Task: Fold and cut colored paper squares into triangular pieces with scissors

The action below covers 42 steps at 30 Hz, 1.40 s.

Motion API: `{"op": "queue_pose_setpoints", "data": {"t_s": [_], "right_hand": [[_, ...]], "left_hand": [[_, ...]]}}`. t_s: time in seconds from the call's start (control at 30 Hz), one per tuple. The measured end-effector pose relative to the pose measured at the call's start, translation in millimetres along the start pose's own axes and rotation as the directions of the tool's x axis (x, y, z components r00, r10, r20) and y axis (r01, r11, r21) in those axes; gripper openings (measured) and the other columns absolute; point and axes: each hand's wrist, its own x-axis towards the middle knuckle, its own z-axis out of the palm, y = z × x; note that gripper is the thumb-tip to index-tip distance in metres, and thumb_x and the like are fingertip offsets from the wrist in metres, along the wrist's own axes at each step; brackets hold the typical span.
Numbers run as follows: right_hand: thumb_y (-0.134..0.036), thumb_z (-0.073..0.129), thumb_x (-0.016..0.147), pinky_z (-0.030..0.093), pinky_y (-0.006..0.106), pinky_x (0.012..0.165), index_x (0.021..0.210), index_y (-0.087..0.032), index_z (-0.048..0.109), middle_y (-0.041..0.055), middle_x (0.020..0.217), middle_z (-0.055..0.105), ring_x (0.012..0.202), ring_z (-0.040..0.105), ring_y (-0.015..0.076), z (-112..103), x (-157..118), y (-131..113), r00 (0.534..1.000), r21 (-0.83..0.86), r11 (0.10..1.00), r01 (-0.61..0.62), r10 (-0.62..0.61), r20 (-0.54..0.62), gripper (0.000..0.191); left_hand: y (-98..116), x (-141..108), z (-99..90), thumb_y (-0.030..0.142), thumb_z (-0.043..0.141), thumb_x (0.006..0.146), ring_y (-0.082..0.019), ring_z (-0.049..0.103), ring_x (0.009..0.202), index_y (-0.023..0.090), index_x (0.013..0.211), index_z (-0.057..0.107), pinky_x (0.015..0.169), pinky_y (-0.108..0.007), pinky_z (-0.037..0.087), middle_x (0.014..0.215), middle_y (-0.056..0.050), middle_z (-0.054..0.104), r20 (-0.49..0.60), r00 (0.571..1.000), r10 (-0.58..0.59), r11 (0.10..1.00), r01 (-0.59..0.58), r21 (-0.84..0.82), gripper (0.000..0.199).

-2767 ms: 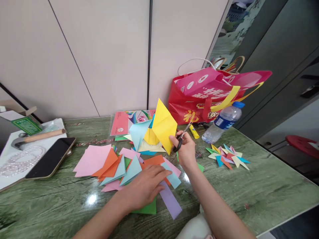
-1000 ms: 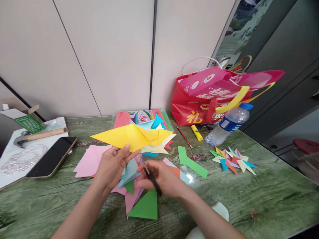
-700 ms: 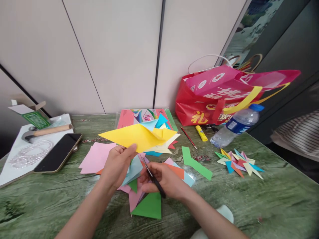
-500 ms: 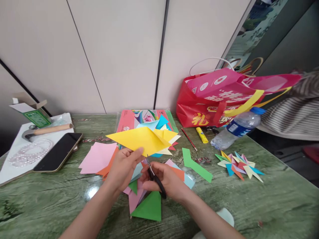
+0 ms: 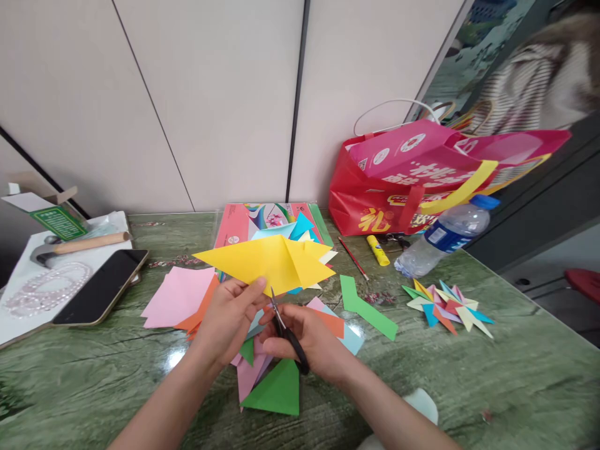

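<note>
Between the thumb and fingers of my left hand (image 5: 234, 315) is a folded sheet of yellow paper (image 5: 253, 259), held up above the table. My right hand (image 5: 300, 337) is closed on black-handled scissors (image 5: 293, 344), with their blade tips at the paper's lower edge. Whether the blades are parted is hard to see. Beneath my hands lie loose pieces, among them a green paper piece (image 5: 276, 390) and a pink one (image 5: 250, 375). A stack of pink paper (image 5: 175, 294) is left of my left hand, with orange paper (image 5: 199, 309) beside it.
Folded colourful paper stars (image 5: 450, 306) lie at the right, near a water bottle (image 5: 445, 237) and a red bag (image 5: 375, 194). A green strip (image 5: 370, 312), pencil (image 5: 352, 257) and glue stick (image 5: 377, 250) are nearer the middle. A phone (image 5: 100, 287) and hammer (image 5: 79, 247) are at left.
The camera view has shifted slightly. The right part of the yellow paper looks more spread apart now. My hands keep their holds on the paper and scissors. The striped cloth at right has moved up and back.
</note>
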Motion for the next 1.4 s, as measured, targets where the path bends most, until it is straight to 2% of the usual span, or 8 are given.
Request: {"op": "queue_pose_setpoints", "data": {"t_s": [0.23,0.37,0.67,0.9,1.07,1.27,1.4], "right_hand": [[-0.03,0.077,0.062,0.038,0.022,0.06,0.086,-0.013,0.055,-0.0023,0.07,0.055,0.063,0.05,0.0093,1.0,0.4,-2.9,1.0,0.029,1.0,-0.004,0.005,-0.003,0.037],[-0.031,0.078,0.061,0.037,0.022,0.059,0.084,-0.013,0.055,-0.0029,0.069,0.055,0.062,0.048,0.0087,2.7,-0.3,-5.4,1.0,0.031,1.0,-0.001,0.001,-0.008,0.037],[-0.034,0.079,0.058,0.038,0.023,0.058,0.084,-0.015,0.053,-0.0036,0.068,0.053,0.06,0.047,0.0092,3.5,-1.0,-7.5,1.0,0.034,0.999,-0.027,0.027,-0.006,0.042],[-0.039,0.079,0.056,0.039,0.024,0.059,0.079,-0.016,0.053,-0.003,0.068,0.053,0.06,0.048,0.0106,3.3,-0.8,-7.4,0.999,0.001,0.999,-0.036,0.036,-0.027,0.042],[-0.041,0.079,0.055,0.039,0.025,0.06,0.08,-0.017,0.053,-0.0029,0.068,0.053,0.062,0.05,0.0125,2.4,-0.5,-7.0,0.998,-0.045,0.998,-0.036,0.034,-0.047,0.043],[-0.04,0.078,0.057,0.038,0.025,0.058,0.079,-0.016,0.053,-0.0033,0.066,0.051,0.059,0.047,0.0112,0.2,0.0,-7.6,0.997,-0.049,0.998,-0.04,0.037,-0.061,0.041],[-0.04,0.079,0.056,0.038,0.025,0.058,0.075,-0.016,0.052,-0.0038,0.066,0.05,0.059,0.047,0.0111,-2.3,1.1,-7.0,0.997,-0.03,0.999,-0.029,0.027,-0.071,0.041]], "left_hand": [[-1.2,-1.4,0.7,0.021,0.071,0.069,-0.02,0.066,0.077,0.013,0.082,0.068,0.067,-0.029,0.05,0.083,-0.007,0.072,0.02,1.0,-0.002,1.0,0.002,0.024,0.016],[-3.5,-1.1,1.1,0.024,0.072,0.067,-0.019,0.064,0.074,0.012,0.075,0.068,0.066,-0.028,0.048,0.072,-0.005,0.071,0.005,1.0,0.004,0.998,-0.005,0.068,0.015],[-6.2,-2.8,0.5,0.028,0.071,0.066,-0.012,0.051,0.048,0.014,0.056,0.061,0.05,-0.024,0.04,0.049,0.002,0.057,-0.036,0.999,0.033,0.982,-0.026,0.189,0.019],[-5.5,-3.6,2.1,0.027,0.07,0.066,-0.012,0.048,0.047,0.015,0.056,0.063,0.053,-0.026,0.041,0.049,0.002,0.055,-0.03,0.999,0.042,0.978,-0.035,0.206,0.017],[-4.7,-2.3,5.0,0.029,0.072,0.064,-0.015,0.053,0.053,0.014,0.063,0.067,0.059,-0.029,0.043,0.053,0.0,0.06,-0.025,1.0,0.015,0.984,-0.01,0.176,0.016],[-7.3,0.7,2.8,0.028,0.07,0.068,-0.016,0.056,0.053,0.015,0.054,0.063,0.057,-0.03,0.046,0.046,0.001,0.057,-0.014,1.0,-0.008,0.983,0.01,0.183,0.021],[-5.9,3.1,5.5,0.029,0.07,0.067,-0.016,0.057,0.053,0.014,0.055,0.063,0.06,-0.032,0.048,0.047,0.0,0.057,0.001,0.999,-0.036,0.988,0.035,0.152,0.02]]}}
